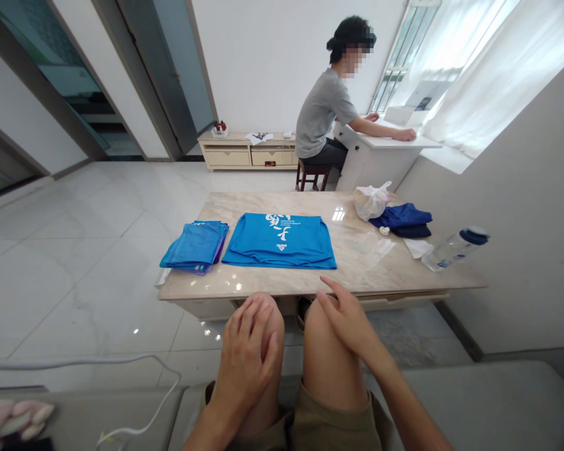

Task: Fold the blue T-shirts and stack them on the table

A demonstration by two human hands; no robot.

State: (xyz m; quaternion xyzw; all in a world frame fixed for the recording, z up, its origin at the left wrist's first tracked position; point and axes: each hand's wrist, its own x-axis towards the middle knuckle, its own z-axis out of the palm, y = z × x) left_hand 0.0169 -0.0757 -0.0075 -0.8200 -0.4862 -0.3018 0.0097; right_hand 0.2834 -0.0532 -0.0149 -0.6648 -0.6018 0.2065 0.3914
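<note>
My left hand rests on my left knee, its fingers spread over the kneecap and nothing held. On the right knee lies my right hand, empty, its index finger stretched toward the table edge. Beyond both hands, a blue cloth with white lettering lies folded flat on the marble-patterned table. A stack of folded blue and purple cloths sits left of it. Neither hand touches any cloth.
At the table's right are a white plastic bag, dark blue cloth, white paper and a clear bottle. A person sits at a white desk behind. A white cable crosses the sofa at the lower left.
</note>
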